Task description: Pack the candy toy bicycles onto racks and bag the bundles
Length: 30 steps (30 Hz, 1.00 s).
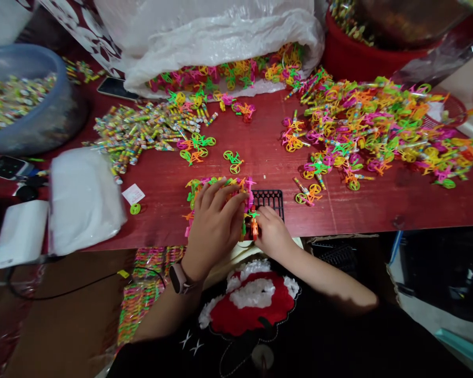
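A black plastic grid tray (274, 198) lies at the table's front edge, its left part covered by rows of small colourful toy bicycles (195, 184). My left hand (219, 215) rests flat over those rows with its fingers somewhat apart. Close beside it, my right hand (275, 230) has its fingers closed at an orange toy bicycle (254, 227) standing at the tray. The right fingertips are partly hidden. A few loose toy bicycles (233, 160) lie just beyond the tray.
Candy-filled tubes (142, 128) form a heap at back left. Toy bicycles with tubes (362, 128) are piled at right. Behind are a white sack (220, 42) and red tub (374, 60); a blue basin (59, 105), plastic bags (84, 199) and white power bank (21, 233) are left.
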Tool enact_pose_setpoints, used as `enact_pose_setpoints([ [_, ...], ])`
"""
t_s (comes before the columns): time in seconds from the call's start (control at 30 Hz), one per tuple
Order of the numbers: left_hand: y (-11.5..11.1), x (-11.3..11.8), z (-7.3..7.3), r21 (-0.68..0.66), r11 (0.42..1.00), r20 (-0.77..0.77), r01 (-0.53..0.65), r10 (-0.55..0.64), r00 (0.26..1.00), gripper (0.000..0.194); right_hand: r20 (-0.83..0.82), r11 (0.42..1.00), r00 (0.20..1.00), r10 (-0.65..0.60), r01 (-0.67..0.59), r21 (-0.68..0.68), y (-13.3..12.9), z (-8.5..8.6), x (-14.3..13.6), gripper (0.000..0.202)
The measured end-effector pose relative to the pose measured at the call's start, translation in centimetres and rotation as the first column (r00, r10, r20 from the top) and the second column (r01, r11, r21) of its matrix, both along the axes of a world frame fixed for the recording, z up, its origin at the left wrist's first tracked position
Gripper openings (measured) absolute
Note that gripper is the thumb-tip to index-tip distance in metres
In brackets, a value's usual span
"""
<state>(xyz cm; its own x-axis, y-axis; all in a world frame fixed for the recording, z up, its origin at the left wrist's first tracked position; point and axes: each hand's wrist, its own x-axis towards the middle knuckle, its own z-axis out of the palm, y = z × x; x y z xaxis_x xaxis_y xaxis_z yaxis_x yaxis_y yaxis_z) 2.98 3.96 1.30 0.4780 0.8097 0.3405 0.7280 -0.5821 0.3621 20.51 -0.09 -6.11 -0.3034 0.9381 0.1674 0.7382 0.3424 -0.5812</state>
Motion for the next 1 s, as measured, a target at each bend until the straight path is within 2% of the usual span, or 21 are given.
enact_pose_setpoints([
  [0.1, -0.1, 0.1, 0.0, 0.016, 1.0, 0.006, 0.001, -0.001, 1.0, 0.025, -0.009, 0.999, 1.0, -0.023, 0.023, 0.042, -0.1, -0.3, 0.0, 0.019],
  [0.27, -0.1, 0.2, -0.1, 0.027, 1.0, 0.003, -0.01, 0.01, 1.0, 0.024, -0.134, 0.998, 0.99, 0.038, -0.03, 0.059, 0.3, -1.0, 0.7, 0.016],
  [0.37, -0.1, 0.2, 0.0, 0.026, 1.0, 0.001, -0.013, 0.013, 1.0, 0.025, -0.158, 0.998, 0.987, 0.018, -0.008, 0.066, 0.3, -1.1, 0.8, 0.015],
  [0.6, -0.1, 0.1, -0.1, -0.004, 1.0, -0.014, -0.013, 0.013, 1.0, 0.027, -0.035, 0.999, 0.999, -0.031, 0.032, 0.018, 0.2, -0.5, -0.2, 0.018],
  [0.8, 0.1, -0.1, -0.3, 0.031, 0.999, -0.004, -0.006, 0.006, 1.0, 0.027, 0.044, 0.998, 0.999, -0.03, 0.027, 0.054, 0.0, -0.9, -0.8, 0.019],
  [0.9, 0.1, -0.2, -0.4, 0.033, 0.999, -0.004, -0.006, 0.006, 1.0, 0.027, -0.025, 0.999, 1.0, -0.011, 0.012, 0.037, -0.1, -0.6, -0.3, 0.018],
  [1.0, 0.1, -0.3, -0.4, 0.034, 0.999, -0.001, -0.003, 0.003, 1.0, 0.028, -0.2, 1.0, 0.98, 0.019, -0.023, -0.019, 0.3, 0.5, 2.0, 0.017],
])
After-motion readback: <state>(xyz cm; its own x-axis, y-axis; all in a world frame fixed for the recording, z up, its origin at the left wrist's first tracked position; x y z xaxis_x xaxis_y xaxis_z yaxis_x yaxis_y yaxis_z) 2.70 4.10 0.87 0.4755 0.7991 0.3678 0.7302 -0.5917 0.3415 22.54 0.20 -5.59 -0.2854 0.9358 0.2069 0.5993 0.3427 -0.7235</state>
